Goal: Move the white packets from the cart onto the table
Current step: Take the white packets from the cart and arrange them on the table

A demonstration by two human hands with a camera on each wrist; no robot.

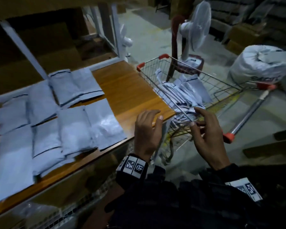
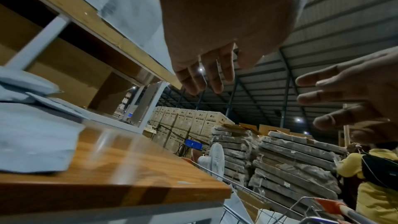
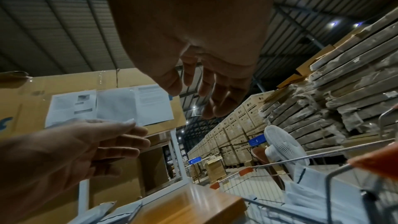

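Several white packets [image 1: 73,126] lie in rows on the wooden table [image 1: 127,90]. More white packets [image 1: 183,91] are heaped in the wire cart [image 1: 221,86] just right of the table. My left hand [image 1: 147,129] hovers over the table's near right corner, fingers loosely bent, holding nothing. My right hand [image 1: 205,129] hovers above the cart's near rim, fingers spread and empty. The wrist views show both hands, my left hand [image 2: 206,76] and my right hand [image 3: 206,91], with relaxed fingers and nothing in them.
A white standing fan [image 1: 196,30] and a dark red chair [image 1: 177,52] stand behind the cart. A full white sack [image 1: 261,63] sits at the right. Cardboard boxes [image 1: 31,47] fill the shelf behind the table. A person in yellow [image 2: 366,185] stands beyond the cart.
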